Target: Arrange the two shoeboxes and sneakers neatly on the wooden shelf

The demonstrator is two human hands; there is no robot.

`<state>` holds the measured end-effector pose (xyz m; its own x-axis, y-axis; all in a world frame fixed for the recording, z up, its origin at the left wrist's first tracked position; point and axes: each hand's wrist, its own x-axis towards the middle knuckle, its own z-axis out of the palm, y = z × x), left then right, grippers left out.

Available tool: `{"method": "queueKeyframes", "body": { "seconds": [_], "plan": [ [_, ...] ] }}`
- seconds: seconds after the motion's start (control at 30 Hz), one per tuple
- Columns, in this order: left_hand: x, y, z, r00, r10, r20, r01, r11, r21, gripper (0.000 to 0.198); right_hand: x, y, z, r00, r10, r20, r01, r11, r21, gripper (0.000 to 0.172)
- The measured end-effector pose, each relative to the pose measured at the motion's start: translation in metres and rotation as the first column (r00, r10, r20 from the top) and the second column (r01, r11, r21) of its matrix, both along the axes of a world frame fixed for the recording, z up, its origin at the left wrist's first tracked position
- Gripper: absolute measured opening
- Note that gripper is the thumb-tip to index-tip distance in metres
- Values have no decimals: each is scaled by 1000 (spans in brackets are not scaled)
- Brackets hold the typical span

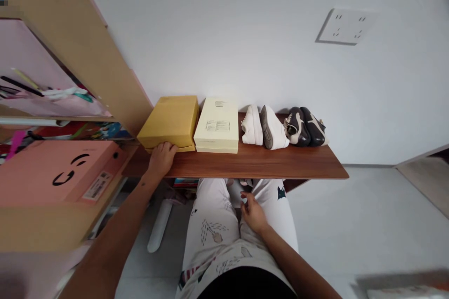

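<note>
The yellow box (170, 119) is sitting at the wooden board (252, 163)'s left end, the left hand (163, 156) touching its front edge, grip unclear, while the right hand (254, 212) is hanging apart, empty and loosely curled, when it could better be steadying the box.

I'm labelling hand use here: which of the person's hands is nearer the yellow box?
Left. The left hand touches the front of the yellow box, at its lower edge; the right hand is away from it, over the white trousers.
</note>
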<state>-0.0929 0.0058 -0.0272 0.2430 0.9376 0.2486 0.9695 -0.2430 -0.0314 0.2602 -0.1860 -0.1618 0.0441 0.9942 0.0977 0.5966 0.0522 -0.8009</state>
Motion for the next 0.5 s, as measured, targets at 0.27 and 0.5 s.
{"method": "queueKeyframes", "body": {
  "seconds": [0.27, 0.5],
  "plan": [
    [-4, -13, -23, 921, -11, 389, -52, 987, 151, 36, 0, -3, 7, 996, -43, -77, 42, 999, -16, 31],
    [-39, -20, -13, 694, 128, 708, -284, 953, 107, 40, -51, 56, 77, 938, 75, -338, -46, 995, 93, 21]
  ]
}}
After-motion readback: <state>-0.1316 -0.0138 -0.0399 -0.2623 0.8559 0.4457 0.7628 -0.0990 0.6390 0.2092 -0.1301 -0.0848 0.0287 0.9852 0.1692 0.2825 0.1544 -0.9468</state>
